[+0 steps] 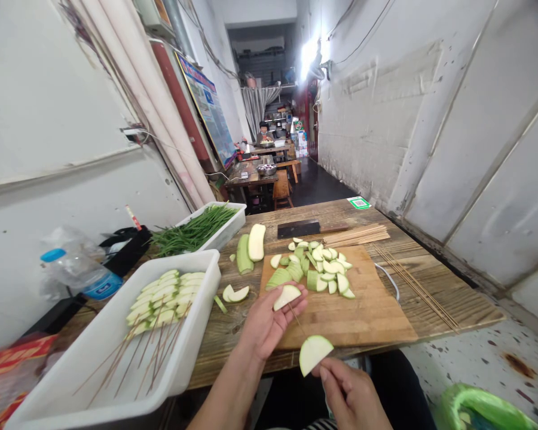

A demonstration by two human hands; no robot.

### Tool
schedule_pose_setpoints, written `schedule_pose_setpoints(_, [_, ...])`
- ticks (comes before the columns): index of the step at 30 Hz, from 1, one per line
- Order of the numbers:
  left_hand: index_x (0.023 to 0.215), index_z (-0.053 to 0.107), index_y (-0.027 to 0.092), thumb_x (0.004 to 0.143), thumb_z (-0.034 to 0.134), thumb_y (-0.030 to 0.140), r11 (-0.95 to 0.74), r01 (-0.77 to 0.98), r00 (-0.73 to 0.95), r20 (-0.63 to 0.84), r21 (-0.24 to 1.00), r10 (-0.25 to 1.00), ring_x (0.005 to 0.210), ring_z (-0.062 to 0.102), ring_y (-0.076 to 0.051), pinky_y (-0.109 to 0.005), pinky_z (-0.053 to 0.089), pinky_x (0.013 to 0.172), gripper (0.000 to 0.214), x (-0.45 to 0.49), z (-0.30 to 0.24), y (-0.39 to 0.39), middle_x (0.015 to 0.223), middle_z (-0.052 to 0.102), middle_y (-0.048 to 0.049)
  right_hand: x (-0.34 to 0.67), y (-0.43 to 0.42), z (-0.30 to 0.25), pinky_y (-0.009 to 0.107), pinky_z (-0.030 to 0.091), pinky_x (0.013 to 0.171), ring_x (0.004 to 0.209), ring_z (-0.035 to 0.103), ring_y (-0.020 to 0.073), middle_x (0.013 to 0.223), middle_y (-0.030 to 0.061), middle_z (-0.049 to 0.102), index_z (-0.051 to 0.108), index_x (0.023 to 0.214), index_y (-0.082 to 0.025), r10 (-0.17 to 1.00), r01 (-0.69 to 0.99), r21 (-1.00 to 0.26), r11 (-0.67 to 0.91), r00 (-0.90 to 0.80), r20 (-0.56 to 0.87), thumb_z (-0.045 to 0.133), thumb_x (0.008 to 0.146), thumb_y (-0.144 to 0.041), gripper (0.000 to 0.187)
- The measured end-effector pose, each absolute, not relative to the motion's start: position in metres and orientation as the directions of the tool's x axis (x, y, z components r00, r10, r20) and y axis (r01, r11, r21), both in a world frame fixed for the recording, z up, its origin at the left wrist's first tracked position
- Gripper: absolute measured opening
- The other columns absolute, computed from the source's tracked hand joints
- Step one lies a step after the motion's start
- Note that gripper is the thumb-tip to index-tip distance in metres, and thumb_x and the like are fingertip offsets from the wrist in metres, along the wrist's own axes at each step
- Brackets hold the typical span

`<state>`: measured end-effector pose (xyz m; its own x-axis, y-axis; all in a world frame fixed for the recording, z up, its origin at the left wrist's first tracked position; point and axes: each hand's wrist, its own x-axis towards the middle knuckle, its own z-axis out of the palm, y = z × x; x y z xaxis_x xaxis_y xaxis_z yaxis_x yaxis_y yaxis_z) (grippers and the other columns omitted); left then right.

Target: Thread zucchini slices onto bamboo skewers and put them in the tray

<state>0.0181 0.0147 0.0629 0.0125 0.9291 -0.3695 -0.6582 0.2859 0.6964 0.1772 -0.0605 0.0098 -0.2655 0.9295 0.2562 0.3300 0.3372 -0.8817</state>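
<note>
My left hand point(273, 322) is palm up, with a pale half-round zucchini slice point(287, 297) held at its fingers. A thin bamboo skewer point(297, 319) runs from that slice down towards my right hand point(349, 388). My right hand is closed in a pinch at the lower edge of a larger zucchini slice point(315, 353) on the skewer; the skewer's lower end is hidden by the fingers. Just beyond my left hand, a pile of cut zucchini point(316, 266) lies on the wooden cutting board point(354, 319).
A white tub point(161, 406) at left holds skewered slices point(165, 298). Behind it stands a tray of green stalks point(201, 224). Peeled zucchini pieces point(256, 242), a cleaver point(298, 229) and bamboo skewers point(358, 235) lie on the table. A green-lined bin point(479, 406) stands lower right. Someone sits far back.
</note>
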Motion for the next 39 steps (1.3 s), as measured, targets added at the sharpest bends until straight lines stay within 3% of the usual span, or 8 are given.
schedule_pose_setpoints(9, [0.104, 0.059, 0.008, 0.085, 0.052, 0.02, 0.259, -0.675, -0.034, -0.379, 0.691, 0.925, 0.096, 0.066, -0.027, -0.039, 0.054, 0.084, 0.023, 0.027, 0.058, 0.014, 0.102, 0.068, -0.0197, 0.175, -0.059, 0.008, 0.021, 0.045, 0.053, 0.053, 0.058, 0.0134, 0.063, 0.0042, 0.064, 0.062, 0.084, -0.015, 0.917, 0.325, -0.865, 0.381, -0.253, 0.309, 0.033, 0.096, -0.037, 0.038])
schedule_pose_setpoints(16, [0.089, 0.063, 0.008, 0.084, 0.055, 0.02, 0.186, -0.642, -0.132, -0.346, 0.744, 0.929, 0.087, 0.068, -0.024, -0.036, 0.055, 0.08, 0.015, 0.033, 0.058, 0.018, 0.093, 0.07, -0.0172, 0.173, -0.06, 0.006, 0.021, 0.045, 0.053, 0.053, 0.06, 0.014, 0.064, 0.0047, 0.066, 0.063, 0.085, -0.015, 0.912, 0.307, -0.869, 0.389, -0.262, 0.316, 0.035, 0.096, -0.035, 0.035])
schedule_pose_setpoints(39, [0.086, 0.064, 0.007, 0.084, 0.055, 0.019, 0.194, -0.637, -0.108, -0.335, 0.746, 0.936, 0.088, 0.068, -0.023, -0.035, 0.055, 0.082, 0.016, 0.04, 0.062, 0.014, 0.092, 0.07, -0.0168, 0.175, -0.062, -0.002, 0.021, 0.052, 0.058, 0.053, 0.063, 0.0157, 0.061, 0.0051, 0.064, 0.064, 0.089, -0.014, 0.87, 0.38, -0.784, 0.49, -0.258, 0.419, 0.035, 0.095, -0.023, 0.031])
